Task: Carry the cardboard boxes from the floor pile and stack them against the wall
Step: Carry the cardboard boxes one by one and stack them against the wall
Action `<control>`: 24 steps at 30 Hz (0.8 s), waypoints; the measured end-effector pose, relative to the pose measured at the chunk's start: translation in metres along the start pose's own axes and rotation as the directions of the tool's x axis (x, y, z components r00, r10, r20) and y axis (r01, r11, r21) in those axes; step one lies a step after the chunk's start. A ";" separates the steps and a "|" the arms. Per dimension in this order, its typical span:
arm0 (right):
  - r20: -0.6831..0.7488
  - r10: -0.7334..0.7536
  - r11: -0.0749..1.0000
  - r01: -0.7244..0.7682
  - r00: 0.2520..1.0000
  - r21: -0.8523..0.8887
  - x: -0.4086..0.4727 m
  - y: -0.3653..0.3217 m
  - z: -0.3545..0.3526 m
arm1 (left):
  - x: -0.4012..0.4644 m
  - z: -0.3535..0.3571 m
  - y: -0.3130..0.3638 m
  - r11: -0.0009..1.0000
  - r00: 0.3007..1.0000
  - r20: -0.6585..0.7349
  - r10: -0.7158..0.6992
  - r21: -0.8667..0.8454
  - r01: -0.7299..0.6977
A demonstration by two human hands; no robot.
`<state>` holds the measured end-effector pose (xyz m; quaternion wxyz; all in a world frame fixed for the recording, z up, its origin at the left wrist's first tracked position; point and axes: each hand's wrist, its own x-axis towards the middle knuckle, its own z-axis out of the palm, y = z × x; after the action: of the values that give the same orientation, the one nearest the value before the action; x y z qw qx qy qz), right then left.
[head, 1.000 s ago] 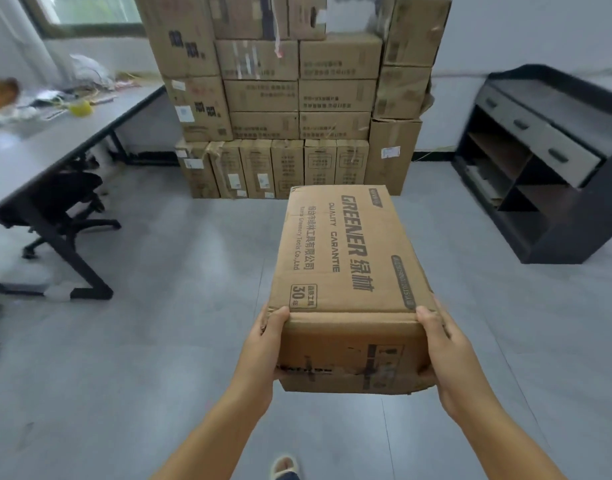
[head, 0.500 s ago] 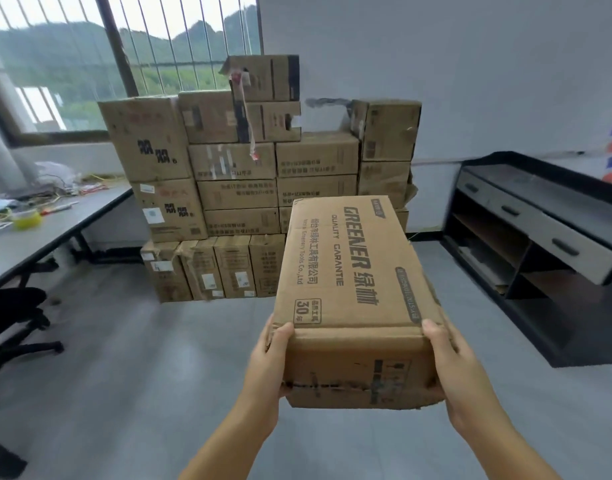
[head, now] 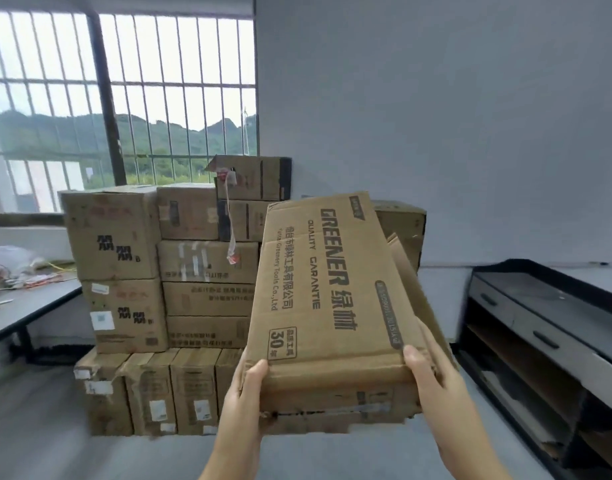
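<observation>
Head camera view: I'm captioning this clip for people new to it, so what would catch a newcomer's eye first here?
First, the long cardboard box printed GREENER, filling the centre foreground, gripped at its near end by the left hand and right hand. Behind it, the stack of boxes stands against the wall under the barred window. A dark cabinet with drawers stands at the right.

Carried box [head: 335,306] occupies centre frame, tilted, left hand [head: 244,403] at its lower left corner, right hand [head: 432,382] at its lower right. Behind it, stacked boxes [head: 124,271] stand against the wall [head: 436,116] below the window [head: 124,98]. Bench [head: 24,306] at left edge; shelf unit [head: 546,327] at right.
</observation>
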<state>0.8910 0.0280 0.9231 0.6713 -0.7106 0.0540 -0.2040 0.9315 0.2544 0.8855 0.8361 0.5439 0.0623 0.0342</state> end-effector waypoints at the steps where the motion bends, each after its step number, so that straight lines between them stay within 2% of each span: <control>1: -0.017 -0.022 1.000 0.021 1.000 -0.016 0.025 0.002 0.005 | 0.027 0.008 -0.001 1.000 1.000 0.003 0.012 -0.009 -0.012; 3: -0.040 -0.062 0.997 0.060 0.997 -0.045 0.077 0.005 0.017 | 0.080 0.026 0.001 0.999 0.999 0.032 0.039 -0.011 -0.039; 7: -0.034 -0.116 0.992 0.114 0.993 -0.056 0.185 0.010 0.047 | 0.190 0.058 0.016 0.991 0.975 0.178 0.132 0.013 -0.137; 13: -0.057 -0.163 0.985 0.160 0.985 -0.057 0.339 -0.001 0.100 | 0.352 0.107 0.074 0.976 0.937 0.284 0.204 0.010 -0.216; 19: -0.086 -0.228 0.973 0.225 0.970 -0.044 0.477 -0.012 0.122 | 0.481 0.164 0.100 0.962 0.905 0.344 0.251 0.018 -0.274; 24: -0.101 -0.246 0.969 0.246 0.964 -0.014 0.598 0.007 0.133 | 0.583 0.211 0.100 0.945 0.896 0.334 0.293 0.043 -0.325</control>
<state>1.4859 -0.0581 1.0438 0.6366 -0.7009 -0.0006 -0.3217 1.5398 0.1771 1.0228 0.7911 0.5854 -0.1610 0.0743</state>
